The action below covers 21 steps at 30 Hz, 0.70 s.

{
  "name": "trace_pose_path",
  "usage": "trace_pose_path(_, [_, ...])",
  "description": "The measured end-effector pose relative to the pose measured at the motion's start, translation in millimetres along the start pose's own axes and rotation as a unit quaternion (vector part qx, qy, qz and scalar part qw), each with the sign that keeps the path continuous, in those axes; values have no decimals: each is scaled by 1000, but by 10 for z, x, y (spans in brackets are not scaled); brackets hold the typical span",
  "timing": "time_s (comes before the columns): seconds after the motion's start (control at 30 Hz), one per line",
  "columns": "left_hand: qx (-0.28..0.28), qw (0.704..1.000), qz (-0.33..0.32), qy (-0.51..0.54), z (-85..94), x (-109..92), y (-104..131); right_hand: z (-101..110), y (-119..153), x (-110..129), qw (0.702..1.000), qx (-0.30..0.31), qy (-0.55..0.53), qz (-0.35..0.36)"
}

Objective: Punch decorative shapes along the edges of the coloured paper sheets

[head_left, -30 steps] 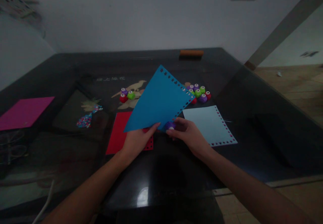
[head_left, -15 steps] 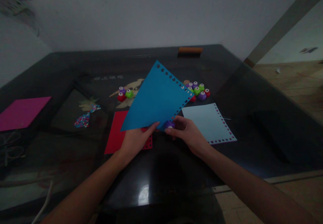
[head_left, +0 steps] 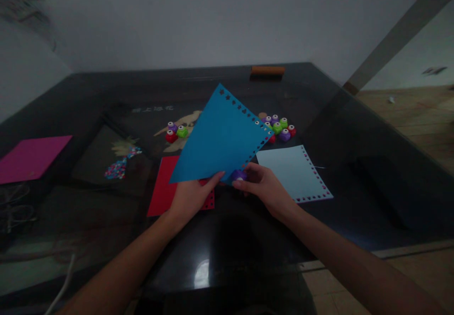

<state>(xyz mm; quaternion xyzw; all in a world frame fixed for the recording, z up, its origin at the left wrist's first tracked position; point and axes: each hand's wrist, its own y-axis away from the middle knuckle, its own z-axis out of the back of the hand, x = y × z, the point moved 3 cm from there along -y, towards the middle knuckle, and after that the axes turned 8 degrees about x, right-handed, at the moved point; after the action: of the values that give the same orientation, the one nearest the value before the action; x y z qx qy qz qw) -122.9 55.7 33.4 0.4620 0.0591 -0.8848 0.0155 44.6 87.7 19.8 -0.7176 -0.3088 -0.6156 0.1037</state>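
Note:
A blue sheet of paper is held tilted above the table, with punched holes along two of its edges. My left hand is closed on its lower edge, thumb on top. In my right hand is a small purple paper punch, gripped between thumb and fingers at the sheet's lower right edge. Beneath my left hand lies a red sheet with holes along its edges. To the right of my right hand rests a pale blue sheet, also punched along its edges.
Several colourful punches cluster behind the pale sheet; three more punches stand at the left. Punched paper bits lie on the dark table. A magenta sheet is far left, an orange-brown roll at the back.
Hardly anything differs: both hands, the blue sheet and the purple punch stay in nearly the same place.

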Motion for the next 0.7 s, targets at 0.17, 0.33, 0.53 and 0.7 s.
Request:
trace_pose_path(0.17, [4,1000,-3,-6,1,-7,4,5,3,-1,1000,-3,1,2])
trace_pose_path(0.33, [7,1000,-10,4,2,-17,-2,5,3,2,1000,-7,-7,-1])
trace_pose_path(0.53, [6,1000,-17,21,-9,8,1,1,-4,-2,1000,-6,0,5])
trace_pose_path(0.7, [5,1000,-17,12,-8,2,2,6,2,-1,1000,-8,10,3])
